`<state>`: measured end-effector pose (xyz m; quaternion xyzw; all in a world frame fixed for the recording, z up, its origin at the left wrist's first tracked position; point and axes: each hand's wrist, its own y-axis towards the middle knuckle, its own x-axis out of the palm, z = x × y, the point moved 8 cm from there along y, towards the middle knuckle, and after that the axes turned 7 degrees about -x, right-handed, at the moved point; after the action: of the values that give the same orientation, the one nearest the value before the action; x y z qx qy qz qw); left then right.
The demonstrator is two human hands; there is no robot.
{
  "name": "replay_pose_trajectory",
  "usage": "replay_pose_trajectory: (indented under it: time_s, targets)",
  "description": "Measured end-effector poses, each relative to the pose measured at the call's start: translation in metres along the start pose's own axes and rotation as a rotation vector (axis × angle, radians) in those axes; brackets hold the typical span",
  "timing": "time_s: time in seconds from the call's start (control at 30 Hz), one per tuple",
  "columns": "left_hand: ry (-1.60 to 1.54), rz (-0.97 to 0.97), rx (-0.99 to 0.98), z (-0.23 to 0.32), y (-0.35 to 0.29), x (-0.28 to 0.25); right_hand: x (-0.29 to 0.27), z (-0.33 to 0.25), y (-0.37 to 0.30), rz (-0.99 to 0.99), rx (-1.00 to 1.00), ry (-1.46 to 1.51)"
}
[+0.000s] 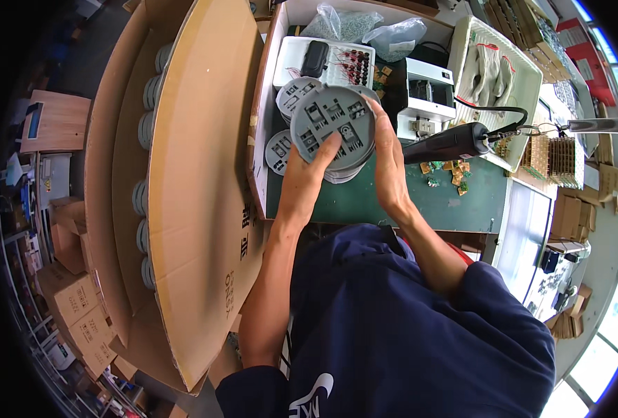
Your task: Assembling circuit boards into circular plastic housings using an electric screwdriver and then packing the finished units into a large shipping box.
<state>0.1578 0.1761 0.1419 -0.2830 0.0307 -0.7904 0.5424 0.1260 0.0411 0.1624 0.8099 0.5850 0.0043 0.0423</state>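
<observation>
A round grey plastic housing with moulded slots and small fittings is held over the bench between my two hands. My left hand grips its near left edge, the thumb laid on its inner face. Along its right rim lies my right hand, fingers closed against the edge. More grey discs show just below the housing; whether they are held or stacked on the bench I cannot tell. Other grey round parts lie to the left. A black electric screwdriver hangs on a spring right of my right hand.
A tall cardboard box with grey discs inside stands left of the green bench. Small circuit boards lie at right. Behind are a white tray with wired parts, bags of screws, a white machine and a cream bin.
</observation>
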Motion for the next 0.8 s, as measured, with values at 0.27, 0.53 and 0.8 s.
replay_pose_trajectory:
  time_s: [0.27, 0.53, 0.8]
  targets:
    - [0.059, 0.124, 0.209, 0.071, -0.028, -0.007, 0.036, -0.055, 0.016, -0.032, -0.188, 0.125]
    - [0.113, 0.49, 0.248, 0.037, -0.052, -0.076, 0.113, 0.011, 0.018, -0.294, 0.037, 0.43]
    - [-0.237, 0.675, 0.221, -0.022, -0.069, -0.082, 0.135, 0.039, 0.023, -0.627, 0.079, 0.4]
